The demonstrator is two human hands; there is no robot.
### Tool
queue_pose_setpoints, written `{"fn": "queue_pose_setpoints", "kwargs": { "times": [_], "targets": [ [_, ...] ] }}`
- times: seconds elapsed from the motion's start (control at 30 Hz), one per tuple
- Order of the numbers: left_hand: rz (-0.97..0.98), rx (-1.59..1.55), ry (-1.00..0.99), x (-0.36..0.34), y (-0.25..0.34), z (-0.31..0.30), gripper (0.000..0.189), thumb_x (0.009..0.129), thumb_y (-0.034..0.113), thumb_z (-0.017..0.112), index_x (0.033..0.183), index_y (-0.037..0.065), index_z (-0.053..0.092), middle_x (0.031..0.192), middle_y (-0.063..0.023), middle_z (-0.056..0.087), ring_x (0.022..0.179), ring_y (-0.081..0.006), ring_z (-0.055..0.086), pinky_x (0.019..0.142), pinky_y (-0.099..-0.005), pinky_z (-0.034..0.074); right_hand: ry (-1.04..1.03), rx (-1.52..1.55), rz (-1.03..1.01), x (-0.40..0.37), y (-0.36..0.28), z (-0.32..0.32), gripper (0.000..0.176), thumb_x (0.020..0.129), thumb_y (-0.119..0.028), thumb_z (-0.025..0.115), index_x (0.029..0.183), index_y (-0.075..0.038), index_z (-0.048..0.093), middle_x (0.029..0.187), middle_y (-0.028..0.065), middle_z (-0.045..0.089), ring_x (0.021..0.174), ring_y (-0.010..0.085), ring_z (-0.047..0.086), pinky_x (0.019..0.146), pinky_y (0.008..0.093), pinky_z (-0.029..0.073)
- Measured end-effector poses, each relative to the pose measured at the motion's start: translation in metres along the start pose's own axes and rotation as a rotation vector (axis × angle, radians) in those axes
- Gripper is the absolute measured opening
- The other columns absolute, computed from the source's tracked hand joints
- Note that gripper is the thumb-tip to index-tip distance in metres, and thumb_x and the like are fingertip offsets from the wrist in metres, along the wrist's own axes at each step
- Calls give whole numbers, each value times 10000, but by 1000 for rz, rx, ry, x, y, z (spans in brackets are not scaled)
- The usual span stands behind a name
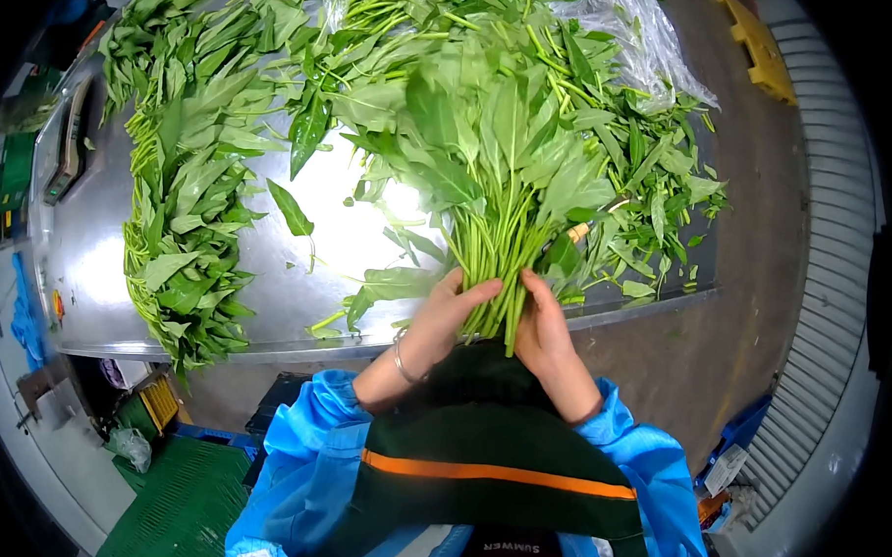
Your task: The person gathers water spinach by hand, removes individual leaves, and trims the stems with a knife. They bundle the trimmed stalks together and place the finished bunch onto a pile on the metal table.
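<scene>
A bunch of leafy greens, which look like water spinach, is held upright over the table's near edge, its leaves fanned away from me. My left hand, with a metal bangle on the wrist, closes around the stems from the left. Against the stems' right side, my right hand presses with curled fingers, partly hidden. The cut stem ends poke out below both hands. Just right of the bunch lies a small tan piece resembling a wooden handle, mostly covered by leaves.
Bundled greens form a row along the left of the metal table. Loose greens are heaped at the right and back, beside a clear plastic bag. A dark device stands far left. Green crates sit below left.
</scene>
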State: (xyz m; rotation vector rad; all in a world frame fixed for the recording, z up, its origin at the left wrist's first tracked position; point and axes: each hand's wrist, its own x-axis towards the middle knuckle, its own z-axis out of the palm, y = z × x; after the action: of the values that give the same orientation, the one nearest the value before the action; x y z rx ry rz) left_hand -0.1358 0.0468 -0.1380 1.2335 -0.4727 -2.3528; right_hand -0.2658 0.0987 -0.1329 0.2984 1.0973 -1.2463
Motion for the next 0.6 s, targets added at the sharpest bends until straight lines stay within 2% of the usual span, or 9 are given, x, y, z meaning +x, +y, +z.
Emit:
{"fn": "queue_pose_setpoints", "kwargs": {
  "times": [0.13,0.17,0.27,0.3,0.4,0.43,0.5,0.53,0.6],
  "targets": [
    [-10,-28,-101,4,-6,-5,433,848,168,611,1209,4,437,1112,-67,568,991,-137,546,830,-276,441,-12,-417,-192,-5,2,-2,315,886,-187,542,1144,-14,490,1072,84,576,945,185,565,842,294,447],
    [68,136,-28,5,-12,-6,416,856,148,567,1221,5,428,1133,-105,566,987,-168,564,831,-293,453,-25,-621,-309,-6,0,0,296,870,-115,513,1139,6,483,1052,115,590,922,201,580,823,307,464],
    [48,-108,-147,-9,2,-10,410,863,172,488,1232,4,424,1146,-135,564,981,-213,577,848,-324,458,-24,-333,-232,-15,-17,0,315,829,-33,454,1137,29,475,1050,142,597,908,220,592,810,333,480],
    [33,-245,-210,-13,3,-9,434,856,215,427,1231,-2,439,1150,-150,566,1010,-249,574,887,-355,450,-19,-245,-203,-11,-22,-4,366,791,6,410,1152,36,462,1087,161,585,923,235,592,814,352,486],
    [-35,-273,-194,-13,-1,-16,435,856,250,410,1203,-6,472,1133,-140,577,1027,-246,567,901,-359,441,-58,-199,-121,-3,-21,-18,333,827,-36,416,1154,13,462,1077,149,582,900,231,592,833,340,474],
    [-95,-314,-86,-8,-9,-19,419,858,255,413,1175,-6,496,1133,-135,579,1025,-234,565,901,-349,436,-37,-182,-113,-3,-22,-15,316,839,-49,428,1147,7,468,1070,139,583,895,216,589,827,326,469],
    [-118,-367,-188,-1,-10,-22,426,834,162,429,1226,-4,449,1151,-113,569,1030,-209,556,896,-323,429,7,-153,-102,-7,-23,-5,282,863,-77,453,1134,-3,479,1056,119,585,885,187,583,815,297,460],
    [-135,-395,-234,0,-10,-22,445,823,116,437,1252,-3,426,1160,-102,563,1032,-196,552,894,-310,426,9,-291,-154,-6,-22,-1,274,866,-89,469,1127,-6,485,1048,105,584,884,169,573,808,287,452],
    [-38,-34,-199,1,-13,-20,486,796,69,439,1276,6,409,1183,-82,546,1053,-183,534,898,-300,418,18,-559,-248,-4,-15,6,260,873,-115,500,1112,-13,496,1032,78,582,883,133,554,794,265,436]
  ]
}}
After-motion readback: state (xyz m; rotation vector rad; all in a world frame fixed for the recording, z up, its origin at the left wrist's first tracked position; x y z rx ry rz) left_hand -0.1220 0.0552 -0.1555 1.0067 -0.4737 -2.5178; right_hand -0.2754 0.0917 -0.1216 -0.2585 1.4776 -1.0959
